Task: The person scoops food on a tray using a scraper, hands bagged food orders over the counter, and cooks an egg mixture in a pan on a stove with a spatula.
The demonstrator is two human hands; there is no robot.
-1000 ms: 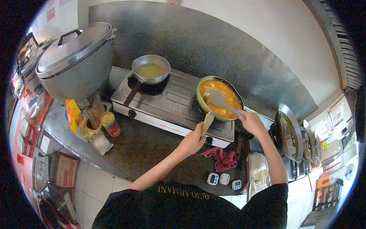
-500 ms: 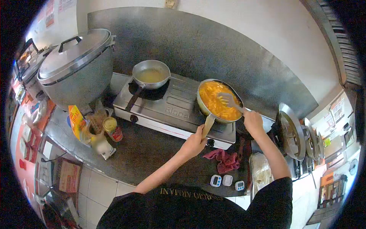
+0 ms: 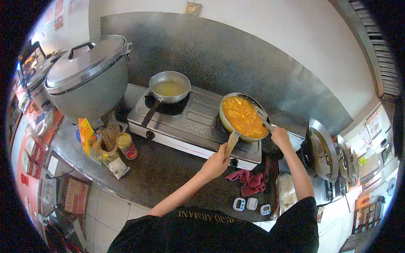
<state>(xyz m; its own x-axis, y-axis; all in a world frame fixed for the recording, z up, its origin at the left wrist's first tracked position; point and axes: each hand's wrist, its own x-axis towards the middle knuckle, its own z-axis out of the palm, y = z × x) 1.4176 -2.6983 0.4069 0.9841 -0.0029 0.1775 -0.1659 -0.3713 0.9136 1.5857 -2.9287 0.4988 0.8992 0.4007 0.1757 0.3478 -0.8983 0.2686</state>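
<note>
My left hand (image 3: 216,164) is closed round the pale handle of a pan (image 3: 226,121) on the right burner of the silver stove (image 3: 195,116). Orange, chunky food in sauce (image 3: 243,116) fills the pan. At the pan's right side, my right hand (image 3: 279,137) grips a grey spatula (image 3: 263,118), whose head lies at the food's right edge, by the pan wall. On the left burner sits a small saucepan (image 3: 171,87) with yellowish liquid in it, its dark handle pointing toward me.
A large lidded pot (image 3: 90,80) stands at the left. Near it are a can (image 3: 126,146) and a yellow packet (image 3: 86,135). A dark red cloth (image 3: 249,182) and small timers (image 3: 239,204) lie in front of the stove. Large metal pans (image 3: 321,152) stand at the right.
The spatula has moved from the middle of the food to the pan's right edge. My left hand still holds the handle. The whole view has shifted slightly, with things appearing lower.
</note>
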